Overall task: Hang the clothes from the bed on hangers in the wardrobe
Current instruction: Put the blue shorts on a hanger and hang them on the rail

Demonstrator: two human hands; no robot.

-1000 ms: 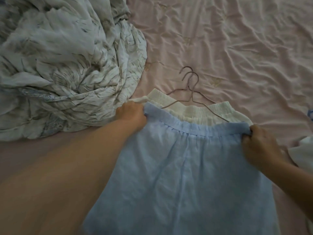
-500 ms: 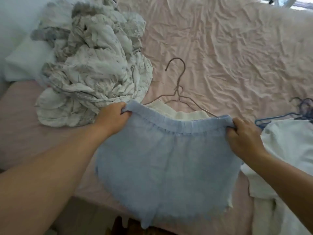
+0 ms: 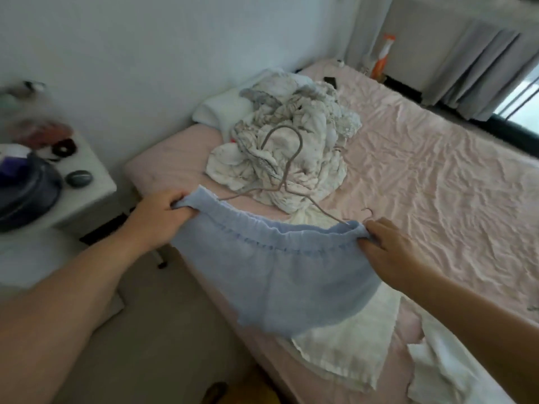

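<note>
A pair of light blue shorts [image 3: 274,275] hangs in the air over the bed's near edge, stretched by the waistband. My left hand [image 3: 163,212] grips the waistband's left end and my right hand [image 3: 388,246] pinches its right end. A thin wire hanger [image 3: 287,170] rises from inside the waistband, its hook pointing up. A white garment [image 3: 347,342] lies on the pink bed [image 3: 437,185] under the shorts. A second hanger's hook [image 3: 368,212] peeks out beside my right hand.
A crumpled patterned blanket [image 3: 291,147] and a white pillow [image 3: 221,109] lie at the head of the bed. A white bedside table [image 3: 84,196] with small items stands left. More white clothes [image 3: 443,371] lie at lower right. Grey curtains [image 3: 481,68] hang at the far right.
Both hands have lifted the blue shorts with the hanger off the bed and toward me. My view has risen and pulled back, now showing the wall, table and curtains.
</note>
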